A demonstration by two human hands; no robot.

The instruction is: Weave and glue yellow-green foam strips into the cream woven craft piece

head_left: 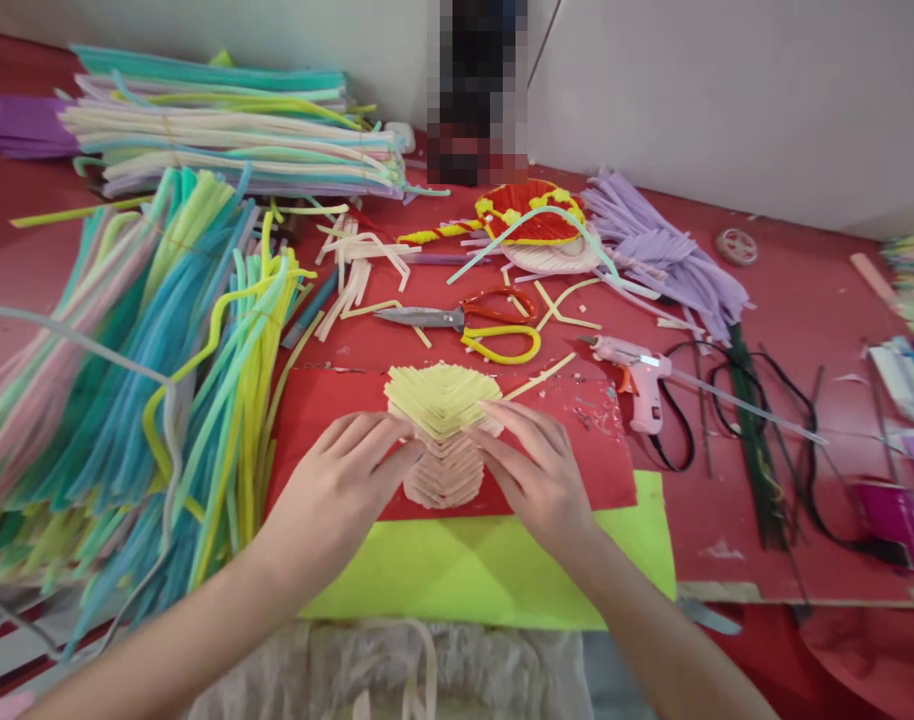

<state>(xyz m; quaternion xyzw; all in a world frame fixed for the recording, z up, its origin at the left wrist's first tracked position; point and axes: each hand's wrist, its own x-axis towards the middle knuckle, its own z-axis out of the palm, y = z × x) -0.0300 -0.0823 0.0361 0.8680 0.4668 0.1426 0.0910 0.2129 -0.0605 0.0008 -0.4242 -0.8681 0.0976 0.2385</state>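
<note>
A leaf-shaped piece of pipe cleaners lies on a red board, its stems set in a chevron pattern, pale yellow at the top and pale pink below. My left hand pinches its left edge, where the two colours meet. On the opposite edge, the fingertips of my right hand close on the piece near the yellow stems. One loose pale yellow pipe cleaner sticks out to the upper right, just past my right fingers; whether it is attached I cannot tell.
Scissors with red and yellow handles lie beyond the board. To the right is a pink glue gun with its black cord. Pipe-cleaner bundles crowd the left, and a lilac bundle lies behind. A lime-green sheet lies under the board.
</note>
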